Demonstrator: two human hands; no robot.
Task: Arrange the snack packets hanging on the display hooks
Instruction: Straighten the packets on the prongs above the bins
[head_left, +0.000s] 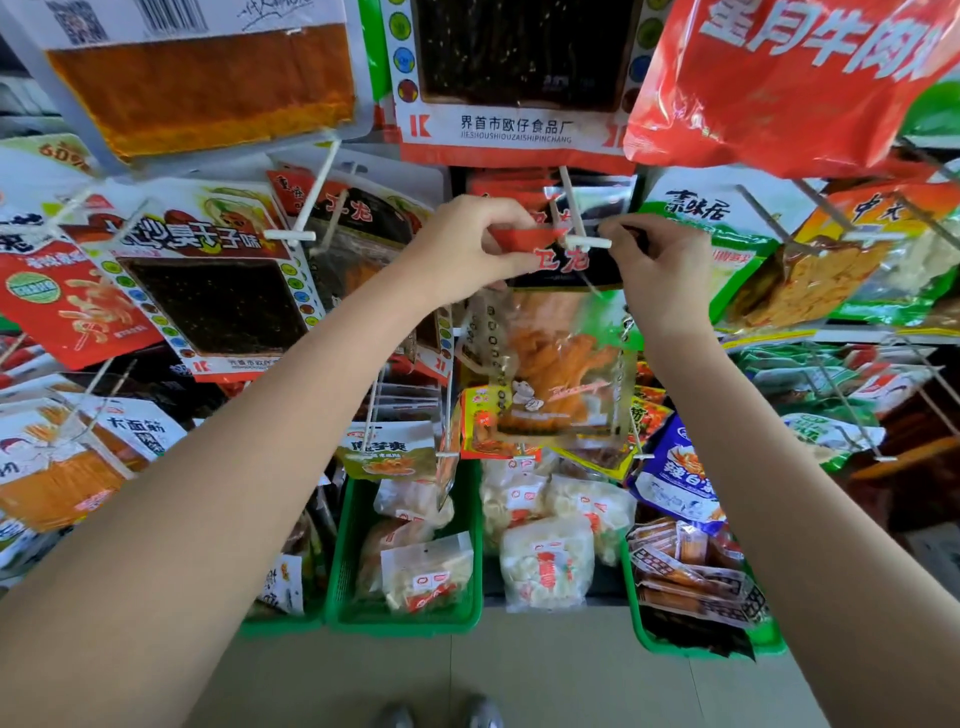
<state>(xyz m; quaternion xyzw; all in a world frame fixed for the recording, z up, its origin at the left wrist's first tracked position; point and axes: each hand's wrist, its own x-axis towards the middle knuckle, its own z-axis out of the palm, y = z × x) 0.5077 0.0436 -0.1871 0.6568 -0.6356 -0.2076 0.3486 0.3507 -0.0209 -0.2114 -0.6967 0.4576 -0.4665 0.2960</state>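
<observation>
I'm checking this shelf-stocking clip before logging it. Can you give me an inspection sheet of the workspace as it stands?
Surface: pale floor below the rack.
Job's things: a clear packet of orange strips with a red header hangs at the tip of the white hook; more packets hang on the neighbouring hooks.
Clutter: green baskets under the hooks hold loose white and brown snack packs.
Grippers: left hand pinches the packet's red top edge; right hand pinches the top beside the hook tip.
Cables: nothing seen.
Surroundings: big red bag overhead at upper right; shoe tips at the bottom edge.
</observation>
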